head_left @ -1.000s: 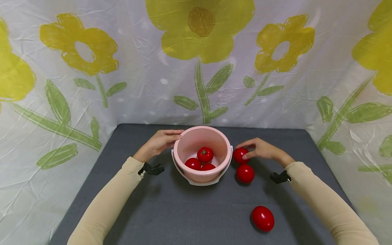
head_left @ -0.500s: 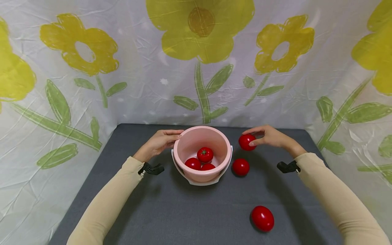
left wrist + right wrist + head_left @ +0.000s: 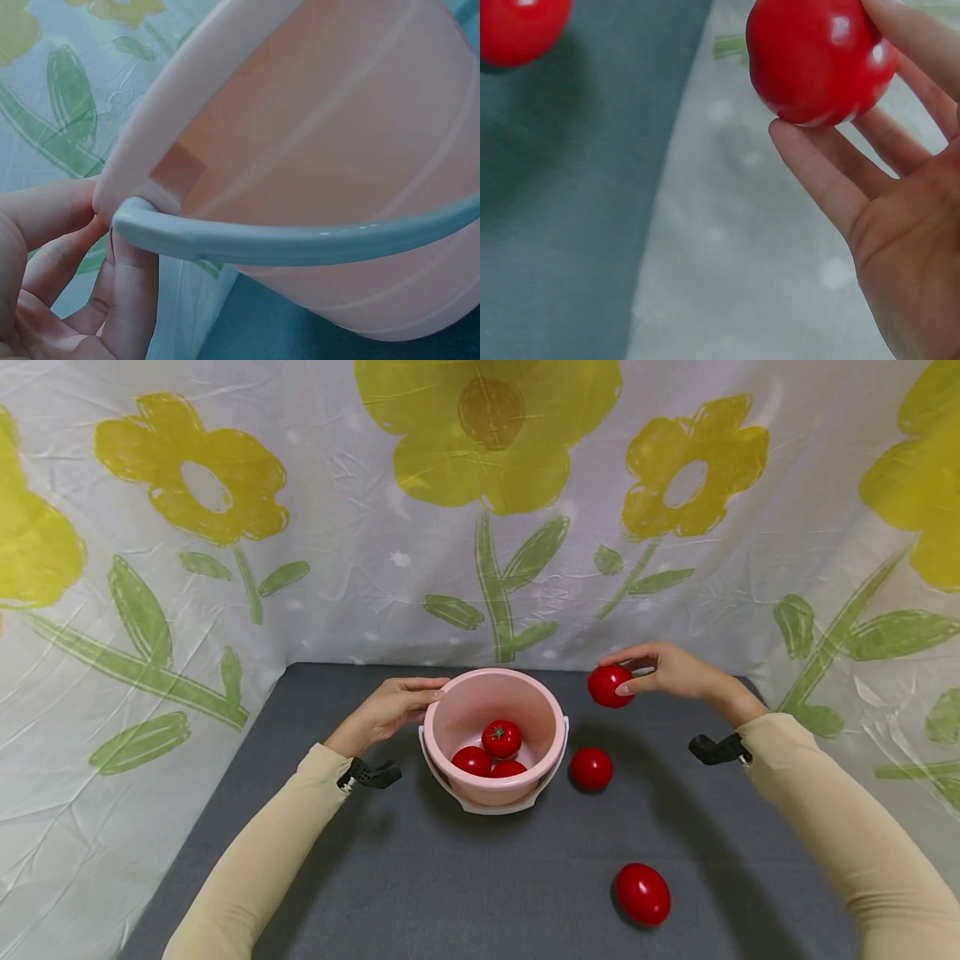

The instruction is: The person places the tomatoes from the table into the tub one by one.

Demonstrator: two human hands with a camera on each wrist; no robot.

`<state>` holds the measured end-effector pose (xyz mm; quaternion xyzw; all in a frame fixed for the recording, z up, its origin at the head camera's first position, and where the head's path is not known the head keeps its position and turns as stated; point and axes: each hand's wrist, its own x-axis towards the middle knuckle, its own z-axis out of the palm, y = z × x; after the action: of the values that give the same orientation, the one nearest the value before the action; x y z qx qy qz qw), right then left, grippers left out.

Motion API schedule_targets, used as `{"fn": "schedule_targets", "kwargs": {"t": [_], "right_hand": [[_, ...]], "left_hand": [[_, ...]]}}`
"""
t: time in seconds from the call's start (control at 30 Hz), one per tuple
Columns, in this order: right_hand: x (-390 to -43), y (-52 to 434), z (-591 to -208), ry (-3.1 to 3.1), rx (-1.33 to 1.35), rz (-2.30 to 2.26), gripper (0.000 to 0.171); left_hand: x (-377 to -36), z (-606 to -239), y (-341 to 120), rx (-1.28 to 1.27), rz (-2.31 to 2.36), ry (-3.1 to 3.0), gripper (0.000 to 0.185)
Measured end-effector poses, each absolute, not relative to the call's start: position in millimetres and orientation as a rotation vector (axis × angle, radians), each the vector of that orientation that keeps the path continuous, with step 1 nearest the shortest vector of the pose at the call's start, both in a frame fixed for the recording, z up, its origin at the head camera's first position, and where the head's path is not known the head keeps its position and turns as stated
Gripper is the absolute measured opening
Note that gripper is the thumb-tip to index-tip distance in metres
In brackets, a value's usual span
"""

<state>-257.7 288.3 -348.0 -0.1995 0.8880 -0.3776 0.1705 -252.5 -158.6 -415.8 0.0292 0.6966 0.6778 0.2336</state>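
Note:
A pink bucket (image 3: 491, 685) with a white handle (image 3: 504, 810) stands in the middle of the table, several tomatoes visible inside, including one tomato (image 3: 502, 739) with a green stem. My left hand (image 3: 390, 710) grips the bucket's rim at its left side; the left wrist view shows thumb and fingers at the rim (image 3: 161, 105) beside the handle's end. Raised off the table to the right of the bucket, a red tomato (image 3: 817, 60) is pinched between the thumb and fingers of my right hand (image 3: 667, 672). Below it, another tomato (image 3: 591, 769) lies beside the bucket.
One more tomato (image 3: 642, 895) lies nearer the front on the dark grey tablecloth (image 3: 450, 893). A flower-printed curtain (image 3: 337, 568) closes in the back and both sides of the table.
My right hand has lifted a tomato from beside the bucket, moving it up and slightly right. The neighbouring tomato has shifted a little up and left. The left hand and bucket stay put.

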Motion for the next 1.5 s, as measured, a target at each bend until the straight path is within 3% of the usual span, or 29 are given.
{"fn": "schedule_targets", "kwargs": {"t": [0.87,1.5], "right_hand": [[-274,205,-277,2.413,-0.812,-1.010,0.050],[-284,132,-298,2.222,-1.067,-0.947,0.049]], "left_hand": [[-252,-416,-160,0.106,1.858,1.917,0.051],[-251,-417,-159,0.102,1.863,1.935,0.046]]}}
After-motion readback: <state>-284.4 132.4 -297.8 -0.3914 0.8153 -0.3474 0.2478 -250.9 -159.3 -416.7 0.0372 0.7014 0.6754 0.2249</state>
